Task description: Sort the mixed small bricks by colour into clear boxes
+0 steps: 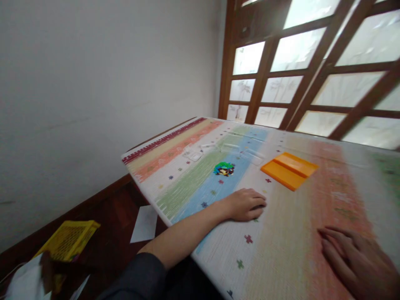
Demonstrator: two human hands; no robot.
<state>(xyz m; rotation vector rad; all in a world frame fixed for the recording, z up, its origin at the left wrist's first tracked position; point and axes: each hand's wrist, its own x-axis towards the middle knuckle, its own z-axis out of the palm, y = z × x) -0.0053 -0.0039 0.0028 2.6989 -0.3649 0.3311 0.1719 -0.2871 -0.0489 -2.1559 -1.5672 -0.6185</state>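
My left hand [246, 205] rests palm down on the striped tablecloth, fingers loosely bent, with nothing visible in it. Near the right edge of the view lies my right hand [356, 260], its fingers stretched out over the orange stripe and no object held. Beyond my left hand sits an orange plastic tray [289, 171], divided into two parts by a ridge. A small flat multicoloured piece [223, 168], green, blue, dark and yellow, lies on the blue and green stripes, apart from both hands. Behind it are several clear plastic containers, one being a small clear box [192, 155].
The table [175, 200] has its left corner near a white wall [109, 75]. Wooden doors with frosted panes [281, 89] stand behind it. On the floor at lower left are a yellow plastic basket [70, 237] and a white sheet [144, 224].
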